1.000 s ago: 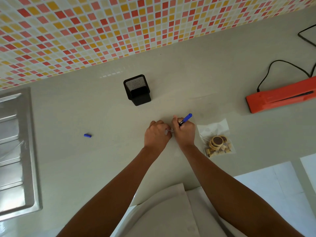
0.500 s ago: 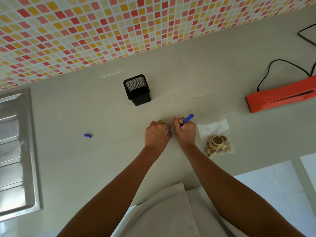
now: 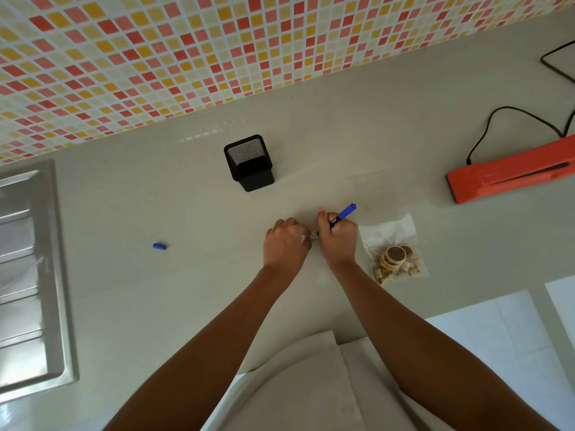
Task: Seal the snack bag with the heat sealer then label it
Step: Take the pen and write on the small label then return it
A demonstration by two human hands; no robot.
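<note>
A clear snack bag (image 3: 394, 249) with round biscuits lies flat on the grey counter, just right of my hands. My right hand (image 3: 337, 241) grips a blue pen (image 3: 343, 213), its tip pointing down-left toward a small white label (image 3: 308, 236). My left hand (image 3: 286, 244) pinches that label against the counter; most of the label is hidden under my fingers. The orange heat sealer (image 3: 510, 175) sits at the far right with its black cord running back.
A black mesh pen holder (image 3: 249, 163) stands behind my hands. The blue pen cap (image 3: 159, 246) lies alone to the left. A steel sink (image 3: 28, 275) fills the left edge. The tiled wall runs along the back of the counter (image 3: 357, 135).
The pen shifts slightly in my right hand over the label; both hands otherwise stay in place.
</note>
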